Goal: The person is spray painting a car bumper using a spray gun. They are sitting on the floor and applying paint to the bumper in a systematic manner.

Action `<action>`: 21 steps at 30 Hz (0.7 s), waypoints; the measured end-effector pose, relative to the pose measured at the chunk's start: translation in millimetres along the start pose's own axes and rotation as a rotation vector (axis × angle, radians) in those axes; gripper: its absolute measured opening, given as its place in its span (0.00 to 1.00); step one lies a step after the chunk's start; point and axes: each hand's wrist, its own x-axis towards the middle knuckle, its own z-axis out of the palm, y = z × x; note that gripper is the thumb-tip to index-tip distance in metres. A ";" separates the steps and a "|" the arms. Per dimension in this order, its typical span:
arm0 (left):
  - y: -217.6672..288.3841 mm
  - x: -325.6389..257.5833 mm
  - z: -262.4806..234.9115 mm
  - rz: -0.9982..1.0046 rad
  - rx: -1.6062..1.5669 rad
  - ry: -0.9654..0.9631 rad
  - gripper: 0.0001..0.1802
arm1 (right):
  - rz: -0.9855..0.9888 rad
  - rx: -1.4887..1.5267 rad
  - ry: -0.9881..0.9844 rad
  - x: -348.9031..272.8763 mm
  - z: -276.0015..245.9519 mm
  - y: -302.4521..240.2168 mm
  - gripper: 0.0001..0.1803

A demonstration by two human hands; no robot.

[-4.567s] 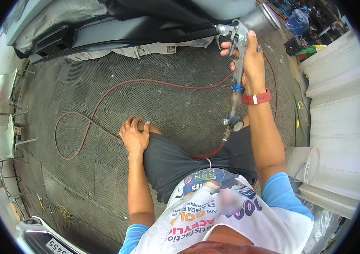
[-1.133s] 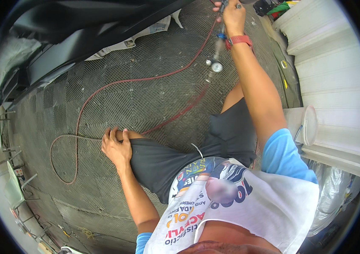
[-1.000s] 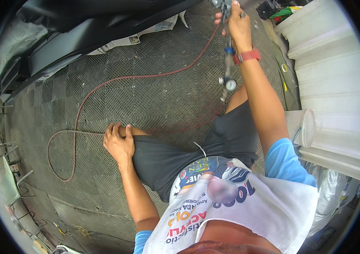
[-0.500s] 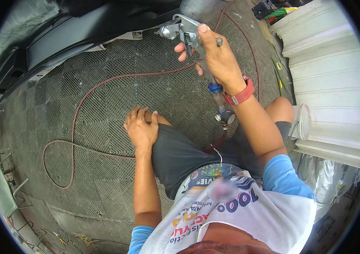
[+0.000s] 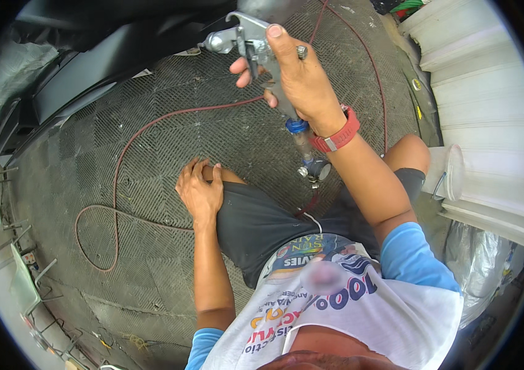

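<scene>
1 bucket (image 5: 445, 170) (whitish), pale chairs (image 5: 24, 285)

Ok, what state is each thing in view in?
Spray gun: held, pointing left; spraying unclear.
Right hand: closed around the spray gun.
Left hand: open, resting on left knee.
Gauge: attached; reading unclear.
Red hose: looped across the floor.
Red watch: worn, fastened.
White bucket: beside white ribbed panel; lid unclear.
</scene>
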 end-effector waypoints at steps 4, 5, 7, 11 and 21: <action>16.3 -0.3 1.9 -0.021 0.049 0.011 0.22 | 0.039 -0.045 -0.041 7.9 -31.8 15.9 0.40; 22.1 -0.1 3.5 -0.025 0.058 0.014 0.22 | 0.041 -0.054 0.002 9.0 -44.7 16.9 0.40; 28.1 -3.4 5.5 -0.030 0.101 0.028 0.23 | 0.051 -0.064 0.078 10.2 -70.4 22.4 0.39; 48.1 -13.5 8.2 -0.083 0.195 0.044 0.22 | 0.007 -0.095 0.245 4.4 -130.9 39.9 0.37; 165.4 -52.2 24.6 -0.083 0.467 0.175 0.20 | -0.076 0.094 0.202 3.4 -216.4 102.8 0.30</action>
